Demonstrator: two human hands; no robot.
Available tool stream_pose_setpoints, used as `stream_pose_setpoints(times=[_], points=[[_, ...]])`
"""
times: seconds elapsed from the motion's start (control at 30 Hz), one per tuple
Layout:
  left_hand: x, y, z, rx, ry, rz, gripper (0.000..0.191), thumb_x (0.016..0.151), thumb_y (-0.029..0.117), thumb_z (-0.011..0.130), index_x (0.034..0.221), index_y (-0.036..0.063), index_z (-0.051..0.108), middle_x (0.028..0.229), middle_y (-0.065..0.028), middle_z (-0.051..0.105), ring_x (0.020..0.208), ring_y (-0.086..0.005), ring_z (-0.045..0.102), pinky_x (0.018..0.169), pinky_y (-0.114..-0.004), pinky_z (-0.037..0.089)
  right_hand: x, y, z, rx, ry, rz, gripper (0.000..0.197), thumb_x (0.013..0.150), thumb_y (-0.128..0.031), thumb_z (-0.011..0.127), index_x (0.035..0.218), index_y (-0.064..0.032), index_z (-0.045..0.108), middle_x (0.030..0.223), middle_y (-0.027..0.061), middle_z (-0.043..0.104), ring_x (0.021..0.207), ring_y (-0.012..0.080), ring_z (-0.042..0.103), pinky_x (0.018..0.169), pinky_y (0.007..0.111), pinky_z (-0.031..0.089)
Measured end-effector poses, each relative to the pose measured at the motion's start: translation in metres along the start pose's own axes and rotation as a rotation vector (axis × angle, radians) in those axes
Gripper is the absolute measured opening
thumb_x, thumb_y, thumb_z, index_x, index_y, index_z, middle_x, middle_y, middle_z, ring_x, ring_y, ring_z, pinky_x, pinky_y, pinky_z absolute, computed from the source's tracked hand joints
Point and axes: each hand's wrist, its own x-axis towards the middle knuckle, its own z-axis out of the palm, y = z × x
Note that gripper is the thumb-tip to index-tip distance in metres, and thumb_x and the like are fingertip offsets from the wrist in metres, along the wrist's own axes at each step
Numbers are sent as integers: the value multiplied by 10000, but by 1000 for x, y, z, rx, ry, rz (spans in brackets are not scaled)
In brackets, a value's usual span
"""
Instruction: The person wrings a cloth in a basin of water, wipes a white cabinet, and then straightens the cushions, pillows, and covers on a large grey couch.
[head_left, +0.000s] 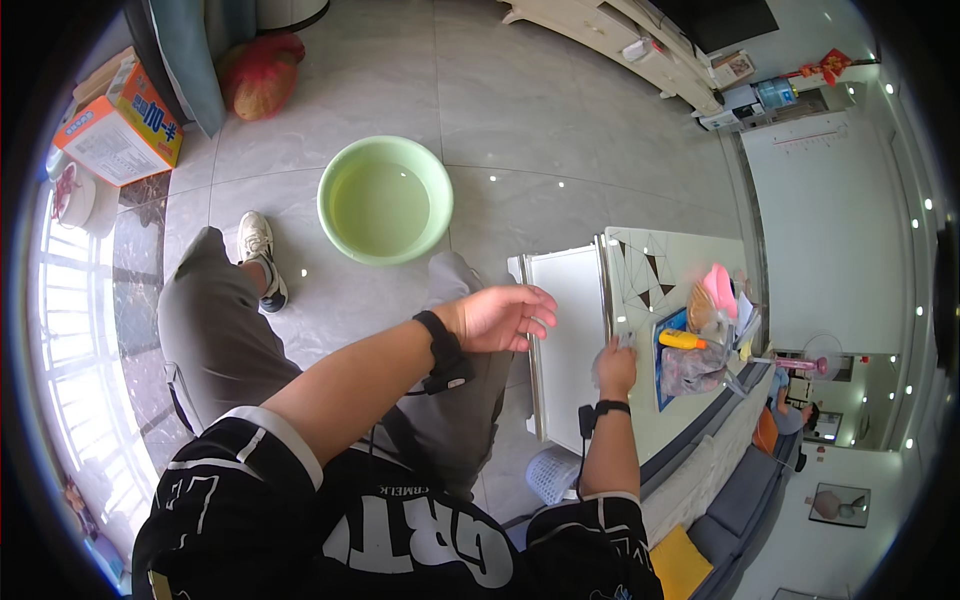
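My left hand (506, 318) is in the air beside the side panel of a white coffee table (566, 322). Its fingers are slightly curled and apart, with nothing in them. At the edge of the tabletop (675, 255), my right hand (618, 371) grips a greyish cloth (627, 342), mostly hidden by the fingers. Both wrists wear black straps with small devices. On the tabletop, a yellow bottle (681, 340) and a clear plastic bag (694, 371) lie on a blue mat (663, 397). A pale green basin (385, 199) holding water stands on the floor before me.
A bluish plastic wastebasket (553, 474) stands beside the table near my right arm. Behind the table runs a grey sofa (739, 491); a person (786, 409) is at its far end. An orange cardboard box (124, 127) and a red mesh sack (262, 79) are at far left.
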Motion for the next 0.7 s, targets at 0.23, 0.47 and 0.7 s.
stream_pose_setpoints(times=[0.23, 0.47, 0.7], points=[[9, 9, -9, -84, -61, 43, 264, 943, 307, 521, 1120, 122, 589, 1073, -6, 639, 923, -121, 600, 741, -288, 449, 88, -72, -7, 45, 7, -96, 692, 977, -523, 317, 1162, 82, 599, 1230, 303, 576, 1132, 439, 570, 964, 495, 455], [27, 10, -20, -191, -178, -6, 349, 928, 302, 549, 1198, 81, 556, 1143, -77, 631, 961, -159, 628, 746, -290, 498, 181, -99, -10, -39, -102, -20, 896, 937, -684, 237, 1455, 38, 354, 1522, 230, 334, 1400, 344, 356, 1149, 407, 295], [43, -11, -21, -566, -402, -198, 381, 934, 364, 534, 1175, 69, 542, 1043, -41, 589, 881, -124, 550, 735, -259, 446, 289, -78, -25, 180, -341, -91, 928, 926, -692, 345, 1390, 109, 403, 1456, 306, 391, 1393, 396, 341, 1136, 399, 282]])
